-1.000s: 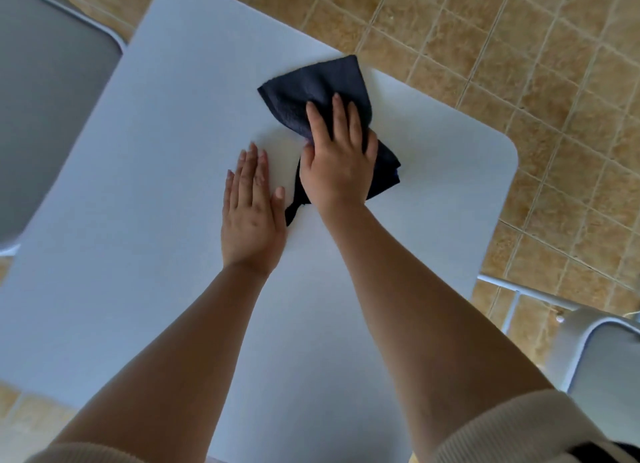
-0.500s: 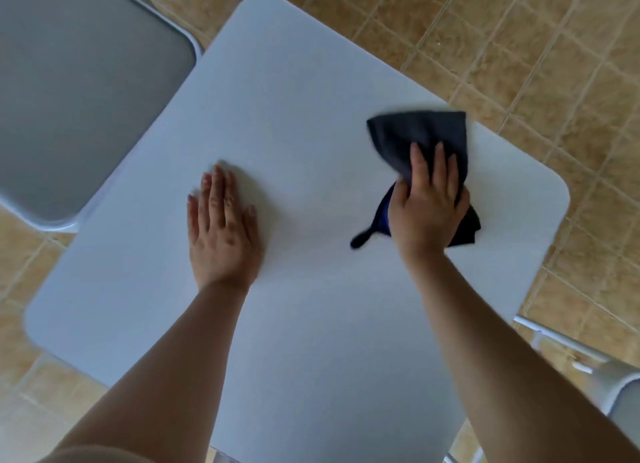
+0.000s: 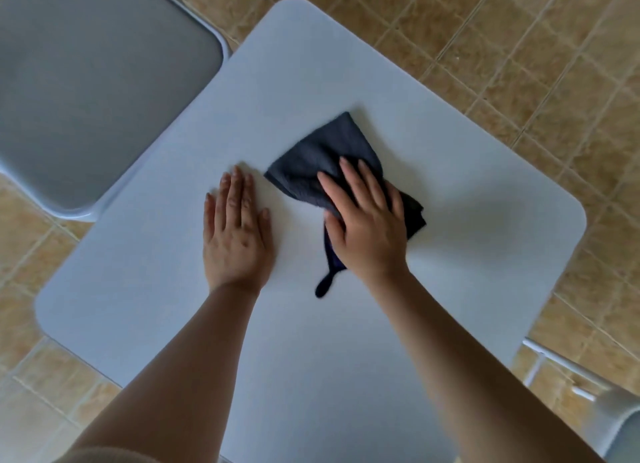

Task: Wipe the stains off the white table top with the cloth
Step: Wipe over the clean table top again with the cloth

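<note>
The right hand (image 3: 369, 225) lies flat on a dark navy cloth (image 3: 320, 157), fingers spread and pressing it down onto the white table (image 3: 467, 227) near the middle, with no pinching grip. A thin loop of the cloth sticks out below the palm. The left hand (image 3: 235, 234) rests just beside the cloth, palm down, fingers together and empty. A grey chair seat (image 3: 86, 91) stands at the table's left edge over the tan tiled floor (image 3: 519, 46).
</note>
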Motion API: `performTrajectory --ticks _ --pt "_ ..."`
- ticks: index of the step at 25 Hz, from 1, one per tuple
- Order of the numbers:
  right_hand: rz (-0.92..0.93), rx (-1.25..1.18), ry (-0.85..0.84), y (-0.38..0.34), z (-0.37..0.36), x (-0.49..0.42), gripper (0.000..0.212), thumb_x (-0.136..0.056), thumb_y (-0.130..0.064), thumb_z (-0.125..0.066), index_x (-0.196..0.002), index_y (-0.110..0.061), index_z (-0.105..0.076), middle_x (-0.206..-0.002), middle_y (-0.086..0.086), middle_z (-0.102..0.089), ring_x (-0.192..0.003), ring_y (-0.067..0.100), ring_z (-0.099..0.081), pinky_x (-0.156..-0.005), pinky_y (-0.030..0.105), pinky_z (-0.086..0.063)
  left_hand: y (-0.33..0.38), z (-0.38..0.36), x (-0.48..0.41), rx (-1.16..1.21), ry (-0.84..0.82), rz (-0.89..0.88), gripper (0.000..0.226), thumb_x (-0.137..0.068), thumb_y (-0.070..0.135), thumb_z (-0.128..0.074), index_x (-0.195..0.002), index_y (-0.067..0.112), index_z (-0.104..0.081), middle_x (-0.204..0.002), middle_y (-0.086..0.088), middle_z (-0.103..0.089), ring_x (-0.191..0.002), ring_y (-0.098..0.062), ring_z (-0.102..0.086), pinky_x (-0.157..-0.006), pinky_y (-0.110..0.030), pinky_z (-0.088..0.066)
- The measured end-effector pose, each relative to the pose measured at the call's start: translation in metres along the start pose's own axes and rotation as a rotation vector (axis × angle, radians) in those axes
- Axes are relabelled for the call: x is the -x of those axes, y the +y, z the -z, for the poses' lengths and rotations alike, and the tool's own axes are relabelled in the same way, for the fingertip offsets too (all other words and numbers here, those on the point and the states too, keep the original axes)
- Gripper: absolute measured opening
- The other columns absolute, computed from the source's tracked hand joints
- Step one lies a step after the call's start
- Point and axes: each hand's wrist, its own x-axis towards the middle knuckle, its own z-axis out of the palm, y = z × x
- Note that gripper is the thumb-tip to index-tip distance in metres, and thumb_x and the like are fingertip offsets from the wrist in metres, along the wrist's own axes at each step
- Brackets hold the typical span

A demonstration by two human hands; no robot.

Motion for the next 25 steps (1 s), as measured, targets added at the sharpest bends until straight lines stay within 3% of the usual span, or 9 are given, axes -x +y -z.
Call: performTrajectory --ticks 3,6,8,11,15,20,25 --pt "-0.165 0.091 -0.013 0.029 0.012 0.026 0.045 -0.099 -0.035 -0.048 -0.144 -0.034 -0.051 -0.156 0.001 -0.043 -0.144 0.023 -0.04 -0.108 0.048 -0.038 0.0 0.0 -0.001 -0.008 -0.012 0.0 0.057 -0.102 0.032 -0.022 -0.152 0.006 -0.022 -0.159 -0.008 -0.019 -0.148 -0.021 -0.015 -0.121 -0.04 -0.01" --pt "-0.413 0.112 0.012 0.042 0.002 -0.019 0.048 -0.097 -0.036 -0.047 -0.145 -0.033 -0.049 -0.157 0.002 -0.042 -0.145 0.025 -0.038 -0.11 0.051 -0.035 -0.001 0.0 -0.001 -0.017 -0.011 -0.01 0.057 -0.101 0.031 -0.023 -0.151 0.005 -0.023 -0.159 -0.009 -0.02 -0.147 -0.021 -0.016 -0.121 -0.039 -0.008" --pt "-0.464 0.07 -0.01 0.036 -0.006 -0.061 0.05 -0.097 -0.036 -0.044 -0.147 -0.034 -0.045 -0.159 0.001 -0.038 -0.148 0.025 -0.033 -0.112 0.052 -0.03 0.0 0.0 -0.002 -0.019 -0.005 -0.017 0.057 -0.101 0.031 -0.024 -0.151 0.005 -0.023 -0.159 -0.009 -0.021 -0.147 -0.021 -0.016 -0.121 -0.039 -0.007" --pt "-0.388 0.047 -0.089 0.012 -0.019 -0.097 0.051 -0.1 -0.036 -0.041 -0.15 -0.036 -0.039 -0.163 -0.001 -0.03 -0.151 0.024 -0.024 -0.116 0.051 -0.022 -0.001 0.001 -0.001 -0.01 -0.009 -0.014 0.058 -0.101 0.033 -0.022 -0.152 0.004 -0.021 -0.159 -0.009 -0.02 -0.148 -0.021 -0.015 -0.121 -0.039 -0.007" --pt "-0.237 0.054 0.019 -0.024 -0.032 -0.086 0.048 -0.095 -0.036 -0.045 -0.142 -0.034 -0.052 -0.155 0.002 -0.045 -0.144 0.025 -0.04 -0.111 0.052 -0.032 -0.003 0.005 0.001 0.062 0.007 -0.012 0.059 -0.101 0.034 -0.026 -0.15 0.003 -0.025 -0.158 -0.011 -0.024 -0.147 -0.021 -0.018 -0.121 -0.038 -0.008" --pt "-0.175 0.041 0.047 -0.065 -0.034 -0.049 0.047 -0.092 -0.035 -0.05 -0.139 -0.033 -0.056 -0.151 0.002 -0.05 -0.14 0.026 -0.045 -0.108 0.051 -0.035 -0.03 0.024 0.021 0.17 -0.006 -0.073 0.056 -0.101 0.031 -0.028 -0.149 0.003 -0.029 -0.156 -0.012 -0.027 -0.146 -0.022 -0.02 -0.121 -0.036 -0.007" --pt "-0.123 -0.017 0.033 -0.122 -0.029 -0.001 0.046 -0.093 -0.033 -0.051 -0.139 -0.032 -0.057 -0.152 0.002 -0.049 -0.141 0.026 -0.045 -0.108 0.05 -0.036 -0.086 0.04 0.082 0.024 0.055 0.142 0.057 -0.101 0.034 -0.025 -0.148 0.002 -0.029 -0.156 -0.013 -0.027 -0.146 -0.025 -0.021 -0.121 -0.04 -0.007"
